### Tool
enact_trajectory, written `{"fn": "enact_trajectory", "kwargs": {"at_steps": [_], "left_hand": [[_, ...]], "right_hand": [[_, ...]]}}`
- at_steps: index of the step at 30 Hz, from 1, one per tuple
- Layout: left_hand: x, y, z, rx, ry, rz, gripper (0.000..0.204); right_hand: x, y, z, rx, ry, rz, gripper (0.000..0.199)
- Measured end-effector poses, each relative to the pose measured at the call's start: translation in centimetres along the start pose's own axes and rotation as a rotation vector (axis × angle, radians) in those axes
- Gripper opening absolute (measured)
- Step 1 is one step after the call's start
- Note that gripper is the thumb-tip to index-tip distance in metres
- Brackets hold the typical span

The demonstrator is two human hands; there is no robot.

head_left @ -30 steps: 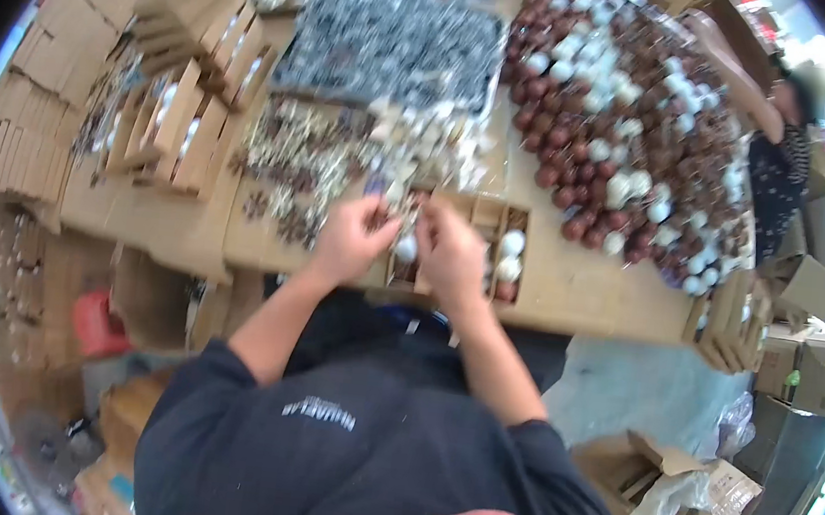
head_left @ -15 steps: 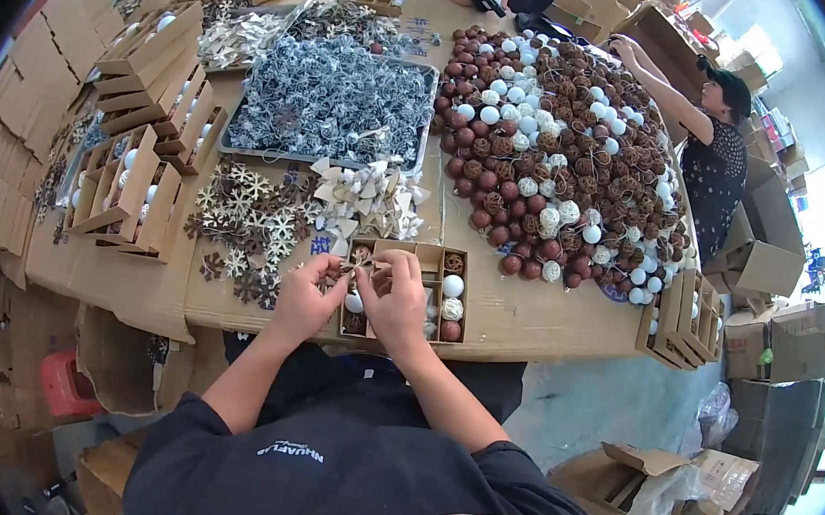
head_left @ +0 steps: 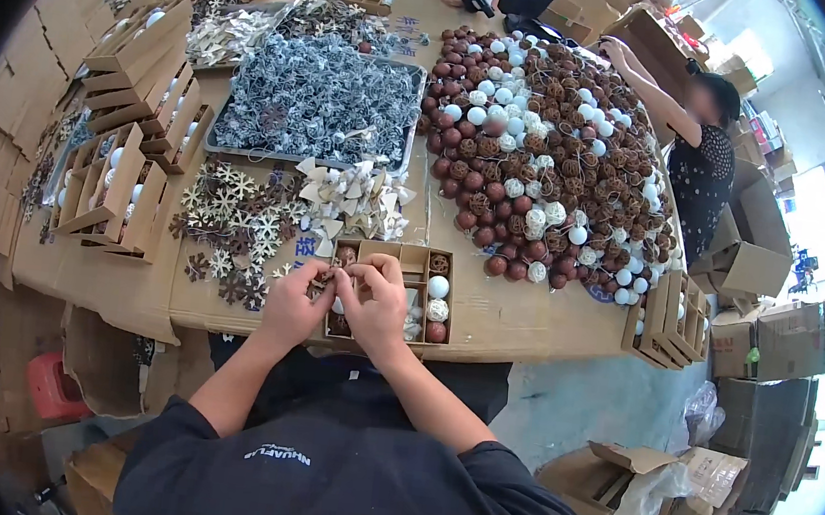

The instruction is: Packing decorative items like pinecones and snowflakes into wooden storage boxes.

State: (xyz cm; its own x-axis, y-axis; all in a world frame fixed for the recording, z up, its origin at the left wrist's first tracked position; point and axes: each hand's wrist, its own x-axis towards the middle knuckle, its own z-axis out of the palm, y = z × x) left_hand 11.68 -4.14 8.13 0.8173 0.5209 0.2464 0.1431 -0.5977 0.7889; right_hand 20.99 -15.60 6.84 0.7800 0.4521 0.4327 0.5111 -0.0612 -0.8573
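My left hand point(head_left: 297, 304) and my right hand point(head_left: 375, 302) meet over the left part of a divided cardboard box point(head_left: 405, 255). Both are closed, fingertips pinched together on a small wooden snowflake ornament point(head_left: 332, 276), which the fingers mostly cover. The box's right column shows a brown wicker ball, a white ball point(head_left: 438, 287), a white woven ball point(head_left: 438, 311) and a reddish-brown ball point(head_left: 436, 332). Beneath my hands, the left compartments are partly hidden. Loose brown and white snowflakes point(head_left: 262, 232) lie just left of the box, and pale wooden cutouts point(head_left: 358, 202) are heaped beyond it.
A metal tray point(head_left: 211, 144) of silvery-blue ornaments stands behind. On the right spreads a large pile of balls point(head_left: 543, 161). Filled divided boxes are stacked at left point(head_left: 118, 191) and at the right edge point(head_left: 672, 320). Other people stand around the table point(head_left: 490, 331).
The whole view has shifted slightly. My fingers have drawn closer around the snowflake, which showed more plainly before. The person at right has turned the head.
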Motion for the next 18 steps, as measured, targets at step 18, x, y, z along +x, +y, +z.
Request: {"fn": "enact_trajectory", "kwargs": {"at_steps": [18], "left_hand": [[0.2, -0.8, -0.6, -0.089, -0.130, 0.037, 0.019]], "right_hand": [[0.4, 1.2, -0.2, 0.243, -0.035, 0.225, 0.008]]}}
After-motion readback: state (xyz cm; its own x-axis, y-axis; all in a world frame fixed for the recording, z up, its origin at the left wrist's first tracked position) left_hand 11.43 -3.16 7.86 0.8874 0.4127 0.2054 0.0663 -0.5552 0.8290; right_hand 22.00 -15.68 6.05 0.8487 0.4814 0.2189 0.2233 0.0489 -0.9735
